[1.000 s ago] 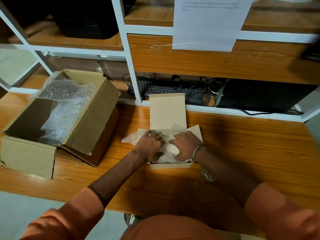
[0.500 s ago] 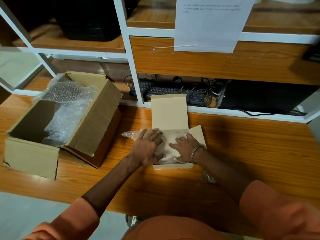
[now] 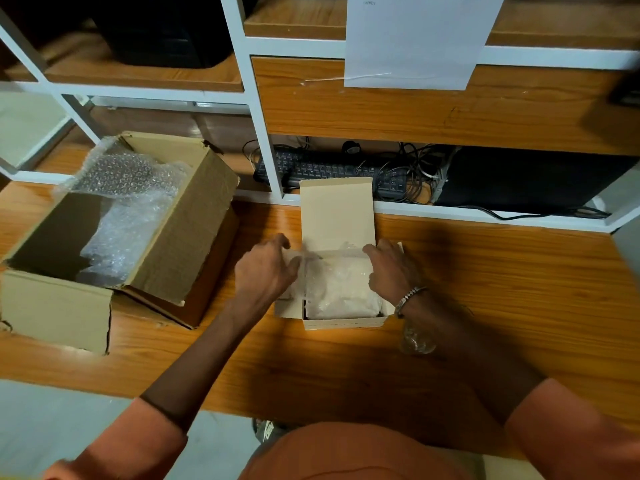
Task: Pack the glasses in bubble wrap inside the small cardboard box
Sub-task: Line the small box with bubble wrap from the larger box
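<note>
The small cardboard box sits open at the middle of the wooden table, its lid standing up at the back. A white bubble-wrapped bundle fills the inside; the glasses themselves are hidden in it. My left hand is at the box's left side and my right hand at its right side. A loose strip of the wrap stretches between their fingertips along the back of the box. The box's side flaps lie partly under both hands.
A large open cardboard box holding loose bubble wrap stands at the left. A small clear crumpled piece lies under my right wrist. Behind the table, a white shelf frame holds a black keyboard and cables. A paper sheet hangs above.
Both hands have lifted off the top of the bundle and spread apart to the box's two sides, uncovering the wrapped bundle. The loose wrap at the left has been drawn in.
</note>
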Action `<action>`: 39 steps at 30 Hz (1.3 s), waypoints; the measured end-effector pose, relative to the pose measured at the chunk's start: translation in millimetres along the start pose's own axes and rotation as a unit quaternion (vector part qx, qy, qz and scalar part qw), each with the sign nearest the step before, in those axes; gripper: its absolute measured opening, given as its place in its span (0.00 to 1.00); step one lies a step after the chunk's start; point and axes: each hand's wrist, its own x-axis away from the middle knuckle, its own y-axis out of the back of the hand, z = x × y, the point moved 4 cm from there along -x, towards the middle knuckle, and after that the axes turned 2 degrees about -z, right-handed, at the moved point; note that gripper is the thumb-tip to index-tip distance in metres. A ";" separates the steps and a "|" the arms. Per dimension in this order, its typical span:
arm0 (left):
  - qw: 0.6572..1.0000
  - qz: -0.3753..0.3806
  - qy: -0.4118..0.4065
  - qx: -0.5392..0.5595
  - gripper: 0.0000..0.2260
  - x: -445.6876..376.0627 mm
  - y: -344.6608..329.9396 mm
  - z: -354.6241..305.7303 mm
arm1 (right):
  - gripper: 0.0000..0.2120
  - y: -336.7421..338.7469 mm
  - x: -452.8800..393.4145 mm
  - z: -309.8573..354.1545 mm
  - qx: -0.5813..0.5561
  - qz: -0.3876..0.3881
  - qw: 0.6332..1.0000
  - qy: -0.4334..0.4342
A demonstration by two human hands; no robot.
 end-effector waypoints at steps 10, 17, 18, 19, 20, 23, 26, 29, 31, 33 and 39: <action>0.925 0.340 -0.043 0.165 0.26 14.3 -64.7 -51.5 | 0.28 10.3 -7.9 -11.5 -0.172 0.027 0.985 -0.005; 0.919 0.309 -0.224 -0.096 0.28 1.4 -79.2 -50.7 | 0.19 1.0 7.7 3.3 -0.007 0.039 0.991 0.128; 0.912 0.293 -0.257 -0.131 0.28 1.4 -80.7 -52.2 | 0.22 -6.2 10.0 5.5 0.046 0.067 0.985 0.152; 0.903 0.270 -0.291 -0.166 0.27 0.6 -81.8 -53.5 | 0.24 -14.6 11.7 6.3 0.100 0.096 0.976 0.168; 0.893 0.253 -0.312 -0.201 0.26 -0.6 -82.6 -53.5 | 0.27 -23.1 13.1 5.8 0.147 0.125 0.965 0.176; 0.863 0.250 -0.337 -0.282 0.27 -3.3 -91.5 -47.1 | 0.30 -41.1 14.0 2.4 0.232 0.182 0.938 0.181; 0.834 0.273 -0.354 -0.324 0.32 2.3 -102.9 -36.2 | 0.27 -50.7 13.2 4.6 0.289 0.217 0.911 0.197; 0.830 0.269 -0.390 -0.295 0.51 10.4 -95.2 -41.2 | 0.26 -55.2 12.1 7.9 0.299 0.231 0.900 0.217; 0.817 0.281 -0.407 -0.296 0.51 11.8 -90.7 -45.6 | 0.26 -54.2 10.9 9.3 0.283 0.232 0.901 0.233; 0.809 0.292 -0.397 -0.320 0.45 10.2 -96.9 -42.9 | 0.25 -52.5 8.3 8.8 0.255 0.243 0.904 0.241; 0.836 0.293 -0.353 -0.302 0.27 8.5 -109.9 -37.1 | 0.14 -32.0 -0.8 11.5 0.091 0.190 0.956 0.204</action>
